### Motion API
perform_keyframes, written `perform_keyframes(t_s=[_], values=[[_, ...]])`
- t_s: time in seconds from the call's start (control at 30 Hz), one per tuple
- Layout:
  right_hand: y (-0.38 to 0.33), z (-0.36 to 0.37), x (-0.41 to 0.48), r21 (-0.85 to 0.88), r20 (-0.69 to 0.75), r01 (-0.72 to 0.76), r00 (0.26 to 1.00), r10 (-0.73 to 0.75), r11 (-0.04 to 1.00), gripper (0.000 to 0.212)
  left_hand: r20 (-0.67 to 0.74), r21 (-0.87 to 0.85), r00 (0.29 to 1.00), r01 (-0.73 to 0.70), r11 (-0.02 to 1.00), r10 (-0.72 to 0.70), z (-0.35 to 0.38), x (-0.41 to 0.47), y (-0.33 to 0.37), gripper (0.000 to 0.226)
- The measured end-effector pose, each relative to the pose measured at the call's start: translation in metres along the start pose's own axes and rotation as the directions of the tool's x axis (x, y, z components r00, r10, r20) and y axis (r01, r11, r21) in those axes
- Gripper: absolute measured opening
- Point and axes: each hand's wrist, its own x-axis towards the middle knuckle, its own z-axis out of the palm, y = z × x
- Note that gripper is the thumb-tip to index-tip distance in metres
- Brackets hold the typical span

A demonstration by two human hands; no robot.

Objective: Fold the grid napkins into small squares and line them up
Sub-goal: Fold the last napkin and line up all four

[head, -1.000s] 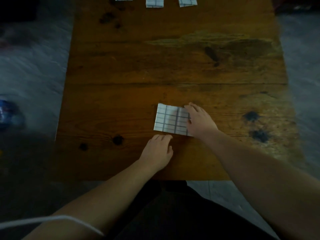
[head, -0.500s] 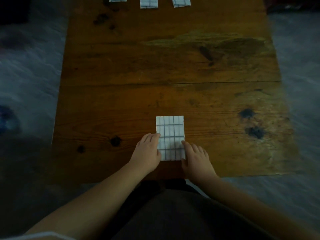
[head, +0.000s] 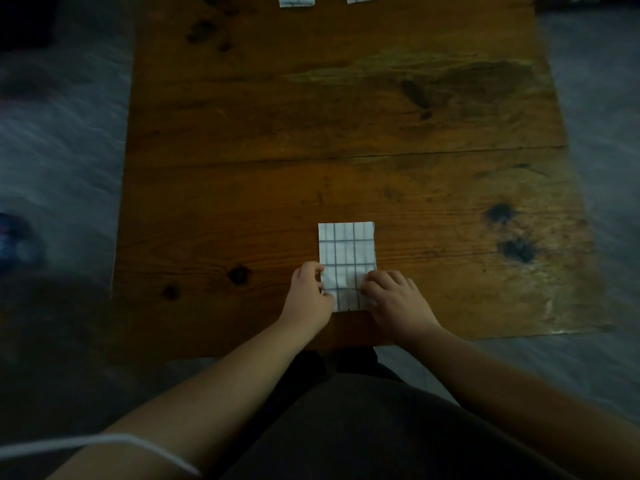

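I am looking down at a dark wooden table in dim light. A grid napkin, white with thin dark lines crossing into squares, is lying flat near the table's near edge as an upright rectangle, its long sides running away from me. The printed lines are the only marking I can make out on it.

My left hand is curling its fingers against the napkin's left edge, with the thumb lying over the near left corner, so that the hand is pinching the paper there. My right hand is bending its fingers down onto the napkin's right edge, gripping the near right part. Between my two hands the near portion of the napkin is looking slightly rumpled, while the far portion is lying smooth on the wood.

At the far end of the table, three folded napkins are sitting side by side in a row, cut off by the top of the view. A thin white cord is crossing my left forearm at the lower left.
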Motion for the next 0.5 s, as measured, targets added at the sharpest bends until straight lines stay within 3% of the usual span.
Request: perform_keyframes(t_s=[0.13,0.27,0.4,0.5], values=[[0.008,0.002,0.0,0.017,-0.015,0.004,1.0,-0.004,1.0,0.029,0.005,-0.006,1.0,-0.005,1.0,0.005,-0.005,0.004,-0.004,0.042],[0.003,0.0,0.007,0.089,-0.08,-0.051,0.995,0.058,0.995,0.021,0.039,0.177,0.984,-0.18,0.968,0.176,-0.018,-0.001,-0.014,0.039],[-0.005,-0.01,0.014,0.147,-0.091,-0.084,0.991,0.098,0.986,0.018,0.136,0.472,0.915,-0.398,0.787,0.38,-0.025,-0.003,-0.025,0.056],[-0.007,-0.02,0.014,0.155,-0.116,-0.059,0.99,0.078,0.986,0.018,0.17,0.595,0.871,-0.464,0.656,0.461,-0.024,0.001,-0.027,0.067]])
